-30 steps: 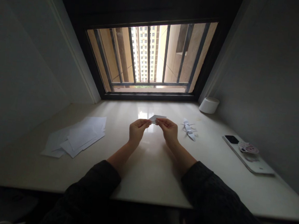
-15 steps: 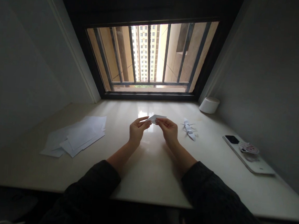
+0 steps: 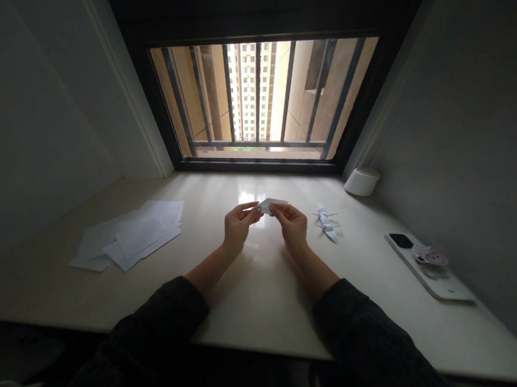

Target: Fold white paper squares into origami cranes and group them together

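Note:
A small folded piece of white paper (image 3: pixel 267 204) is held up between both hands over the middle of the sill. My left hand (image 3: pixel 239 222) pinches its left end between thumb and fingers. On the other side my right hand (image 3: pixel 292 223) grips it with thumb and forefinger, covering part of the paper. The finer folds are too small to make out. Just right of my right hand lie folded paper cranes (image 3: pixel 326 224), close together on the surface. A loose pile of white paper sheets (image 3: pixel 141 232) rests to the left.
The pale sill (image 3: pixel 263 295) serves as the work surface. Toward the right edge lies a white phone (image 3: pixel 435 276) with a round grip on its back. A white rounded container (image 3: pixel 361 182) stands in the back right corner, beside the dark window frame (image 3: pixel 260 168).
Both hands keep their hold on the folded paper. My left hand has shifted very slightly to the right; everything else looks the same.

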`<control>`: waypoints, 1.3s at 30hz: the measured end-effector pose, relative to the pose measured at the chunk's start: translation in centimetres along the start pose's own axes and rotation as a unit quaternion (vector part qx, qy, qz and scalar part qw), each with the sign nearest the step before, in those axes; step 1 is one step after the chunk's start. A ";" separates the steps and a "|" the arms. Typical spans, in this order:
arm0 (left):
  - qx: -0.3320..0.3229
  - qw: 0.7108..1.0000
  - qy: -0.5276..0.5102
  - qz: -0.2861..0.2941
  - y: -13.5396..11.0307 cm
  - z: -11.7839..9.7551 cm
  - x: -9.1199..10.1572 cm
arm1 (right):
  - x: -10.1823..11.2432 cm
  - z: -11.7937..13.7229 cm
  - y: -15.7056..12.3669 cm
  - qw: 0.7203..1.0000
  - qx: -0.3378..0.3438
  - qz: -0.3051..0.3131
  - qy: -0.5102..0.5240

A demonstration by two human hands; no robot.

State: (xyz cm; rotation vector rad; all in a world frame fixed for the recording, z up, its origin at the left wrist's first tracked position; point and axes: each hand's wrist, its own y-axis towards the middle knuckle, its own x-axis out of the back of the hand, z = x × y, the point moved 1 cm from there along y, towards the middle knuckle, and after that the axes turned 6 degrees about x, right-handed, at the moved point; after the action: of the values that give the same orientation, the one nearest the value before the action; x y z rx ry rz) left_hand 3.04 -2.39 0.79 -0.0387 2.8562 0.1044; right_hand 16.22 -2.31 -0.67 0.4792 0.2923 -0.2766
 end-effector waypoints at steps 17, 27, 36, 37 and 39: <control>-0.013 0.999 0.024 0.023 0.2 0.3 0.4 | 0.5 -0.5 0.3 0.998 0.028 0.043 -0.019; 0.002 1.000 0.011 0.005 0.2 -0.1 0.3 | 0.2 -0.6 0.3 1.000 0.002 0.029 -0.001; -0.029 0.999 0.025 0.022 0.1 0.3 0.4 | -0.3 0.2 -0.3 0.997 -0.049 0.026 0.050; -0.029 0.999 0.025 0.024 0.0 0.3 0.4 | -0.3 0.2 -0.3 0.997 -0.054 0.023 0.054; -0.026 0.999 0.023 0.025 0.0 0.3 0.3 | -0.4 0.2 -0.3 0.997 -0.060 0.014 0.056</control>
State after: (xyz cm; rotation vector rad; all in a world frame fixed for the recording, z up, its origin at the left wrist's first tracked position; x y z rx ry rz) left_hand 2.80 -2.36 0.41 0.0207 2.9005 0.1891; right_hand 15.81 -2.58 -0.48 0.3803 0.4092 -0.2033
